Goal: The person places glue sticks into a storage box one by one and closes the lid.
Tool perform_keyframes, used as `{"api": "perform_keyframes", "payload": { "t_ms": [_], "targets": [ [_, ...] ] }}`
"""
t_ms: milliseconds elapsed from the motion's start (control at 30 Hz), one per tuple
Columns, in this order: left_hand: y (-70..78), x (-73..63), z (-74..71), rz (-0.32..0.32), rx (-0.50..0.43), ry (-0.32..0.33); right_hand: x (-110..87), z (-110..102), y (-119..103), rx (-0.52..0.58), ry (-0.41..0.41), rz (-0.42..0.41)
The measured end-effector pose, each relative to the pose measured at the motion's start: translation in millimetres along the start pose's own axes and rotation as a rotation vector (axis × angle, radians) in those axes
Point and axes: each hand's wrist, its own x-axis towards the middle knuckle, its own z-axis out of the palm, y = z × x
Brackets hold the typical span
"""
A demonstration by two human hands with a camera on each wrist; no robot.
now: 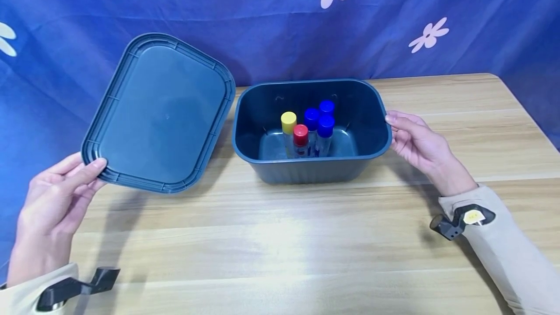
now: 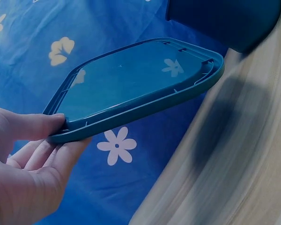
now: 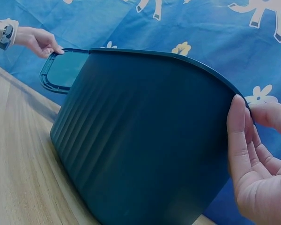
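Observation:
My left hand (image 1: 57, 198) pinches one corner of a dark blue-green plastic lid (image 1: 164, 111) between thumb and fingers. The lid is held up and tilted, its ridged underside facing the head camera. On the table stands a matching plastic storage box (image 1: 306, 171) with its top uncovered. Its right end is held at the rim by my right hand (image 1: 420, 145); the right wrist view shows the thumb (image 3: 236, 122) against the box. Inside the box, clear bottles stand upright close together: one with a yellow cap (image 1: 288, 121), one with a red cap (image 1: 300, 134), three with blue caps (image 1: 325, 124).
Light wood-grain table (image 1: 280, 237) lies under the box and reaches toward me. Behind it hangs a blue cloth (image 1: 197, 4) with pale flowers, close to the back of the box. Black camera mounts (image 1: 459, 220) are strapped on both sleeves.

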Motion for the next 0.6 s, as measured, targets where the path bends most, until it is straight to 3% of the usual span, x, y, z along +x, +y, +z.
{"api": "perform_keyframes", "payload": {
  "t_ms": [233, 433, 600],
  "targets": [
    [-2.4, -4.2, 6.9, 0.039, 0.056, 0.020, -0.5, 0, 0, -0.005, -0.001, -0.005],
    [-6.8, -3.4, 15.5, 0.113, 0.088, -0.034, -0.5, 0, 1, -0.004, -0.008, -0.008],
    [-8.6, -2.8, 23.8, 0.154, 0.129, -0.027, -0.5, -1, 1, 0.002, -0.008, -0.004]
  ]
}}
